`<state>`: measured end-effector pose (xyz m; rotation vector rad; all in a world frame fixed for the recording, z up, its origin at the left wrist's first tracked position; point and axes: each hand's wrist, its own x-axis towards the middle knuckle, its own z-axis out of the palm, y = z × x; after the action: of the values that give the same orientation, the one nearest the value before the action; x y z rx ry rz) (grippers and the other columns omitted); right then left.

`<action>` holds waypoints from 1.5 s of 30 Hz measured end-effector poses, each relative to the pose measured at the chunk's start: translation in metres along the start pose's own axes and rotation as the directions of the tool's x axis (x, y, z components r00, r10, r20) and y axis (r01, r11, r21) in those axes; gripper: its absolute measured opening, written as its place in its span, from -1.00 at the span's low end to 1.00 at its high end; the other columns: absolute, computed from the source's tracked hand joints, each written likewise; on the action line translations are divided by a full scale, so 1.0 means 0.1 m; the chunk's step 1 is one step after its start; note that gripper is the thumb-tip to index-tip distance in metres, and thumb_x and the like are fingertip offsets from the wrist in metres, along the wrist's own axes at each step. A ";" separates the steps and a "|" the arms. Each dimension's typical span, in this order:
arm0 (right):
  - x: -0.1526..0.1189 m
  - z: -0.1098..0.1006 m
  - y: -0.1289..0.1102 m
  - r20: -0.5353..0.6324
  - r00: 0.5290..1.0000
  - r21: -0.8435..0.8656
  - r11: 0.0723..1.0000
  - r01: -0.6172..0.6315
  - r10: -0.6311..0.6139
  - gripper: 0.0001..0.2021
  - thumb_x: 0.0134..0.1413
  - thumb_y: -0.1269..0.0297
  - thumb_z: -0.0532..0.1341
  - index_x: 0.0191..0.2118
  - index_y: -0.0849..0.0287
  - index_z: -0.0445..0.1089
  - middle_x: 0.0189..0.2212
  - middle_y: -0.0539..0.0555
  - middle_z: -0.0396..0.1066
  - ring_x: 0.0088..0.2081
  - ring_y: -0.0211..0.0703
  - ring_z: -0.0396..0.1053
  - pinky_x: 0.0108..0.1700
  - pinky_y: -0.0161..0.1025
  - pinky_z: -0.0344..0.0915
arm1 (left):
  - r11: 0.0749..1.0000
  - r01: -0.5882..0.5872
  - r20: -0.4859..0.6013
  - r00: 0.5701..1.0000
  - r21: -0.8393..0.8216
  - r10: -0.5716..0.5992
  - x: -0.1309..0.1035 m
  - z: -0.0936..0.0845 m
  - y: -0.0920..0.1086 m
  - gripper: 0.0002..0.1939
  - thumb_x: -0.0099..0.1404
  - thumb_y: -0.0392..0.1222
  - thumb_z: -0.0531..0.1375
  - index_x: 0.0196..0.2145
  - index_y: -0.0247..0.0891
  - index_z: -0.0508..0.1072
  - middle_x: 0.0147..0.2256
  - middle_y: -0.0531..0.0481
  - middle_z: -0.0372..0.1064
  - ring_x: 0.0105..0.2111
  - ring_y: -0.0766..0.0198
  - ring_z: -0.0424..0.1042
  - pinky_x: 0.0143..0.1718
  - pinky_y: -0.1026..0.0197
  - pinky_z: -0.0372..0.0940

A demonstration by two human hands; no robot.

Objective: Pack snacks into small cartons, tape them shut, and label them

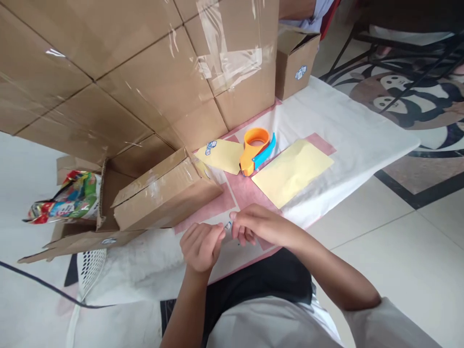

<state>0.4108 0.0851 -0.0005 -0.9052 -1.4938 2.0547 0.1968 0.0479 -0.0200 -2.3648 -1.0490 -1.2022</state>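
My left hand [201,246] and my right hand [259,224] meet at the near edge of the cloth-covered table [355,130], fingertips pinched together on a small white sticker [228,225] with a blue print. Just beyond them lies a small taped cardboard box [163,193] on its side. Further back rest an orange and blue tape dispenser [256,150], a yellow envelope [292,170] to its right, and a yellow paper with a blue sticker [222,154] to its left.
Large taped cartons [126,72] stack up at the back left. An open small box [295,63] stands at the far end, with another person's sleeve behind it. A colourful snack packet [67,198] sits in an open box at left. Tiled floor lies to the right.
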 end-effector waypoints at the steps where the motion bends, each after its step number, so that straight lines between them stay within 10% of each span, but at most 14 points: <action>1: 0.04 0.08 0.01 0.091 0.995 0.090 0.995 -0.046 0.038 -0.62 0.28 0.09 0.13 -0.45 0.22 0.47 -0.59 0.00 0.40 -0.58 -0.30 0.28 -0.48 -0.33 0.21 | 0.999 -0.041 0.021 0.999 -0.003 0.041 0.02 -0.01 0.00 -0.93 0.46 -0.31 0.17 -0.14 -0.27 0.46 -0.52 -0.01 0.49 -0.55 0.29 0.44 -0.43 0.21 0.21; 5: 0.12 0.03 -0.02 0.139 0.990 0.203 0.978 -0.044 0.016 -0.82 0.07 0.29 0.22 -0.51 0.22 0.39 -0.63 -0.09 0.29 -0.63 -0.40 0.17 -0.56 -0.41 0.07 | 0.992 -0.126 0.090 0.988 0.003 0.125 0.00 -0.07 -0.06 -0.91 0.49 -0.27 0.14 -0.11 -0.27 0.45 -0.48 -0.03 0.50 -0.52 0.27 0.44 -0.41 0.19 0.17; 10: 0.56 -0.18 -0.20 -0.260 0.965 0.379 0.916 0.132 -0.032 -0.83 0.17 0.31 0.14 -0.45 0.16 0.25 -0.64 -0.15 0.10 -0.68 -0.43 -0.04 -0.62 -0.40 -0.11 | 0.922 0.115 -0.158 0.986 0.369 -0.060 0.04 -0.13 -0.33 -0.69 0.43 -0.13 0.23 0.08 -0.26 0.48 -0.10 -0.31 0.57 0.00 -0.04 0.54 0.02 -0.05 0.30; 16: 1.37 -0.24 -0.36 -0.275 0.958 -0.043 0.995 -0.095 0.079 -0.55 0.19 0.03 0.34 -0.54 0.09 0.14 -0.68 -0.12 0.04 -0.64 -0.33 -0.03 -0.59 -0.32 -0.14 | 0.808 0.324 0.018 0.924 0.493 -0.382 0.23 -0.14 -0.62 -0.47 0.50 0.08 0.09 0.32 -0.16 0.38 0.26 -0.22 0.41 0.28 -0.11 0.34 0.31 -0.12 -0.02; 19: 1.18 -0.26 -0.30 -0.311 0.949 -0.333 0.928 -0.170 0.062 -0.47 0.13 -0.17 0.35 -0.56 0.10 0.19 -0.64 -0.03 0.18 -0.57 -0.24 0.14 -0.53 -0.29 -0.02 | 0.795 0.341 -0.008 0.921 0.502 -0.390 0.21 -0.15 -0.65 -0.50 0.50 0.04 0.10 0.30 -0.13 0.41 0.25 -0.19 0.43 0.25 -0.09 0.38 0.28 -0.07 0.00; 23: 0.41 -0.34 -0.11 -0.264 0.964 -0.193 0.980 -0.041 -0.011 -0.46 0.34 -0.19 0.09 -0.54 0.11 0.18 -0.63 -0.07 0.16 -0.57 -0.28 0.10 -0.49 -0.28 0.04 | 0.799 0.339 -0.018 0.925 0.496 -0.381 0.18 -0.14 -0.66 -0.50 0.48 0.02 0.13 0.30 -0.13 0.42 0.23 -0.19 0.44 0.24 -0.10 0.39 0.27 -0.07 0.01; 27: 0.00 -0.51 -0.08 -0.640 0.746 -0.251 0.968 0.025 -0.185 -0.54 0.33 -0.02 0.13 -0.55 0.12 0.19 -0.64 -0.09 0.12 -0.57 -0.29 0.06 -0.48 -0.25 0.02 | 0.806 0.324 -0.025 0.933 0.496 -0.360 0.20 -0.13 -0.66 -0.50 0.46 0.01 0.15 0.29 -0.12 0.42 0.22 -0.19 0.46 0.23 -0.11 0.40 0.26 -0.07 0.01; 30: 0.24 -0.39 -0.17 -0.679 0.641 -0.301 0.932 0.201 -0.358 -0.65 0.35 0.03 0.09 -0.27 0.15 0.50 -0.29 0.09 0.55 -0.32 -0.13 0.45 -0.24 -0.19 0.34 | 0.809 0.316 -0.027 0.937 0.496 -0.349 0.20 -0.13 -0.64 -0.50 0.45 0.01 0.16 0.28 -0.14 0.43 0.21 -0.19 0.46 0.22 -0.11 0.41 0.25 -0.07 0.02; 34: 0.68 0.11 -0.22 -0.375 0.857 -0.153 0.936 0.317 -0.352 -0.46 0.28 -0.09 0.19 0.26 0.05 0.43 0.39 0.10 0.26 0.41 0.04 0.20 0.39 -0.01 0.19 | 0.808 0.319 -0.020 0.934 0.496 -0.356 0.19 -0.18 -0.63 -0.51 0.46 0.01 0.15 0.27 -0.14 0.43 0.21 -0.17 0.47 0.23 -0.09 0.40 0.26 -0.06 0.00; 37: 0.64 0.25 -0.11 -0.248 0.910 -0.111 0.942 0.315 -0.333 -0.59 0.24 -0.07 0.24 -0.02 0.09 0.62 0.30 0.12 0.39 0.42 0.10 0.18 0.46 0.03 0.05 | 0.809 0.312 -0.009 0.935 0.498 -0.355 0.16 -0.23 -0.66 -0.55 0.47 -0.01 0.14 0.24 -0.14 0.46 0.19 -0.15 0.49 0.22 -0.05 0.41 0.26 -0.03 0.00; 40: 0.40 -0.03 0.03 -0.510 0.795 -0.088 0.940 0.330 -0.327 -0.70 0.21 0.05 0.23 -0.35 0.14 0.58 -0.11 0.15 0.63 0.04 0.07 0.54 0.18 0.01 0.39 | 0.814 0.291 0.014 0.939 0.503 -0.344 0.12 -0.27 -0.69 -0.55 0.46 -0.02 0.15 0.23 -0.14 0.47 0.20 -0.15 0.48 0.22 -0.04 0.41 0.26 -0.02 0.00; 45: 0.24 -0.76 -0.04 -0.885 0.404 -0.151 0.963 0.224 -0.233 -0.71 0.13 0.11 0.25 -0.12 0.18 0.47 -0.15 0.17 0.54 -0.25 -0.08 0.51 -0.29 -0.17 0.42 | 0.825 0.280 -0.001 0.947 0.491 -0.321 0.08 -0.27 -0.69 -0.50 0.42 -0.05 0.19 0.27 -0.15 0.43 0.24 -0.16 0.44 0.27 -0.07 0.37 0.30 -0.04 -0.04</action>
<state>0.4495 0.1530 -0.0179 -1.3954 -0.9006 0.9788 0.1348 0.0852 -0.0021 -1.9109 -1.5874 -0.8008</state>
